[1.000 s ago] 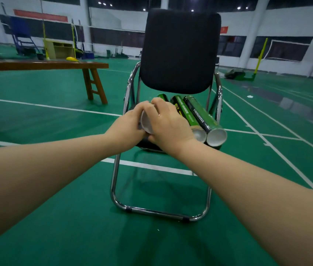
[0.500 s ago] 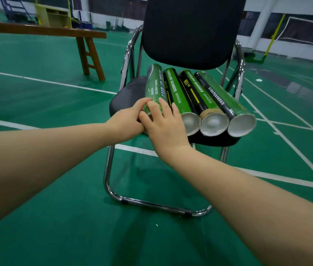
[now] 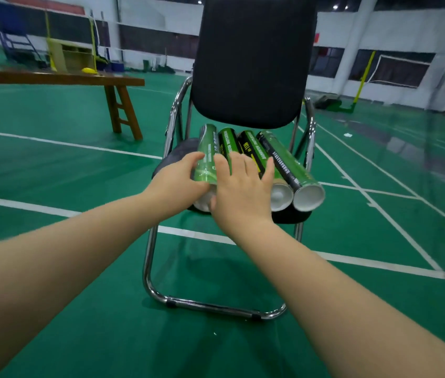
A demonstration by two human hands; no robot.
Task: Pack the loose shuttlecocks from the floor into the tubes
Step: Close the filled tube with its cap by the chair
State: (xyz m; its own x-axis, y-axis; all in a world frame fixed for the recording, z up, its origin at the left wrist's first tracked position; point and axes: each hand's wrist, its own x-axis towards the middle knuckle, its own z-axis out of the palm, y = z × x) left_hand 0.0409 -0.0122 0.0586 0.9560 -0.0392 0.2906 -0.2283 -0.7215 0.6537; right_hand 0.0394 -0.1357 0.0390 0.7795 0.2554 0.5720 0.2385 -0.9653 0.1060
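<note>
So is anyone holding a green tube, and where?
The left hand grips the leftmost tube near its open front end. The right hand just rests flat across the tubes beside it.

White and yellow print down the sides of the green tubes (image 3: 289, 163), all too blurry to read.

I count four tubes (image 3: 286, 162), one chair (image 3: 251, 64) and one wooden bench (image 3: 57, 77). My hands in view: two, the left hand (image 3: 177, 184) and the right hand (image 3: 243, 192).
</note>
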